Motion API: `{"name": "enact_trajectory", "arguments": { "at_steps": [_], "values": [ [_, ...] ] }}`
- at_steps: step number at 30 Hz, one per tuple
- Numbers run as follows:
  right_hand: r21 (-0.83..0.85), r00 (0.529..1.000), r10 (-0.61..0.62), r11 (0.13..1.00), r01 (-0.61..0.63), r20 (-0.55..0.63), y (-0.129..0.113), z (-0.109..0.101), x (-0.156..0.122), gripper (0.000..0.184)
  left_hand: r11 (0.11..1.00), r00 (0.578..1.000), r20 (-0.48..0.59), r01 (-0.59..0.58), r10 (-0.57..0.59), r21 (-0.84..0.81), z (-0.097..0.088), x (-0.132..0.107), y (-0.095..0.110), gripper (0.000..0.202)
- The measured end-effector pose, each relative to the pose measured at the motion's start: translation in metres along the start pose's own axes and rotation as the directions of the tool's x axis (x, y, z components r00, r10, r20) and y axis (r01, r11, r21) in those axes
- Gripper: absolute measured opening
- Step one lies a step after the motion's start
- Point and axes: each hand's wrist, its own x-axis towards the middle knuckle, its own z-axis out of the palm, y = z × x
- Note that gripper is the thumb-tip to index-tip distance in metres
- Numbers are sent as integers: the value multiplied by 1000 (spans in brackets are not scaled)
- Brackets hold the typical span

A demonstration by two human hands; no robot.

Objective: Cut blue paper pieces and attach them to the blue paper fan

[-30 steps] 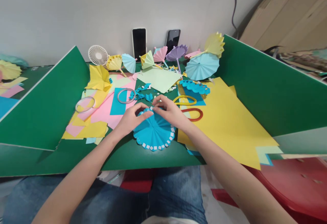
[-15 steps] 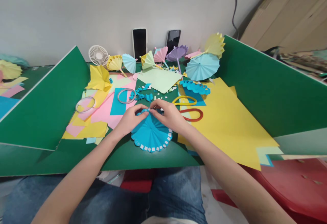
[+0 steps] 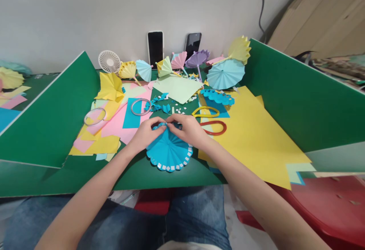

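A pleated blue paper fan [image 3: 169,153] with a scalloped, white-tabbed rim lies on the green table [image 3: 137,177] in front of me. My left hand [image 3: 146,132] and my right hand [image 3: 188,129] meet at its far edge. Both pinch the folded blue paper together there, fingertips almost touching. Yellow scissors [image 3: 207,111] and a red scissor loop [image 3: 216,127] lie just right of my right hand.
Yellow [image 3: 256,136], pink [image 3: 116,122] and light green [image 3: 178,88] paper sheets cover the table. Two tape rings [image 3: 140,106] lie on the left. Finished paper umbrellas [image 3: 225,74], a small white fan [image 3: 109,61] and two phones [image 3: 155,47] stand at the back. Green dividers [image 3: 299,101] wall both sides.
Both hands have drawn closer together at the fan's far edge. The fan has shifted slightly left and its far pleats are gathered tighter.
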Motion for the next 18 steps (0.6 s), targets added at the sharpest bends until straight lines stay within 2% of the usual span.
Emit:
{"name": "enact_trajectory", "arguments": {
  "at_steps": [13,18],
  "values": [
    [38,999,28,999,-30,42,1,-3,1,16,999,1000,16,12,-12,31,0,0,1,15],
    [18,995,102,995,-102,-18,2,-2,2,14,999,999,17,38,-39,25,0,0,1,19]
  ]
}}
